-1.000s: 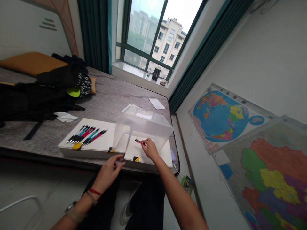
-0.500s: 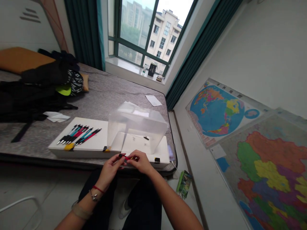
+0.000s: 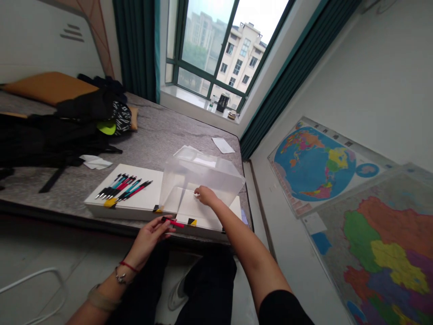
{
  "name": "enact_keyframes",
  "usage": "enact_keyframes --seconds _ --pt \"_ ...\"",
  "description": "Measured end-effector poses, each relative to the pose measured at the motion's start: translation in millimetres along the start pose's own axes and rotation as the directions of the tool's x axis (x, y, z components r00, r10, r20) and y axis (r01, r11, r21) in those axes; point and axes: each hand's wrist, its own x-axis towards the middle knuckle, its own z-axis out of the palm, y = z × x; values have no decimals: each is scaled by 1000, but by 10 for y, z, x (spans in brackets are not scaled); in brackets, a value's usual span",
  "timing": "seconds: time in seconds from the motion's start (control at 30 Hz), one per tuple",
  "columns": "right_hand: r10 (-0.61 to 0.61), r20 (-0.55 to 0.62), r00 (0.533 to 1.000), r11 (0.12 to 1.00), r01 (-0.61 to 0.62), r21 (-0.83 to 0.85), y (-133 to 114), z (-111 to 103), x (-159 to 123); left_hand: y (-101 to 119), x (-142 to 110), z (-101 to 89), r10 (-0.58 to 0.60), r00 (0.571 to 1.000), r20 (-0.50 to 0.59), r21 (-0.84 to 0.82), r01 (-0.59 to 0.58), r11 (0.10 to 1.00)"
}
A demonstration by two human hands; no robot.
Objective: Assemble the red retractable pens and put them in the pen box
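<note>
My left hand (image 3: pixel 151 232) pinches a red pen barrel with a black tip (image 3: pixel 172 222) just in front of the white board (image 3: pixel 145 204) on the bed edge. My right hand (image 3: pixel 205 196) reaches into the open side of the clear plastic box (image 3: pixel 203 178) lying on the board. Its fingertips close on a small pale part (image 3: pixel 195 195) on the box floor. A row of several red and teal pens (image 3: pixel 124 187) lies on the left half of the board.
A grey mattress (image 3: pixel 158 135) carries a black bag and clothes (image 3: pixel 57 135), crumpled tissue (image 3: pixel 94 162) and paper sheets (image 3: pixel 222 145). Two maps (image 3: pixel 314 164) lean on the right wall. My legs sit below the board. A white cable (image 3: pixel 30 280) lies on the floor.
My right hand took the red pen piece out of the box and met my left hand at the board's edge. Now the left keeps it and the right is back inside the box.
</note>
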Motion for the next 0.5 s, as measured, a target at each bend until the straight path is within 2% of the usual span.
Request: enact_keyframes --seconds 0.17,0.43,0.5 --pt "-28 25 999 998 29 -51 -112 95 132 14 -29 -27 -25 999 -26 -4 25 1000" --pt "-16 2 1000 999 16 -31 -35 116 84 -30 6 8 -68 998 -18 -91 66 994" --pt "-44 -7 999 999 43 -32 -44 123 73 -40 19 23 -83 997 -13 -127 80 989"
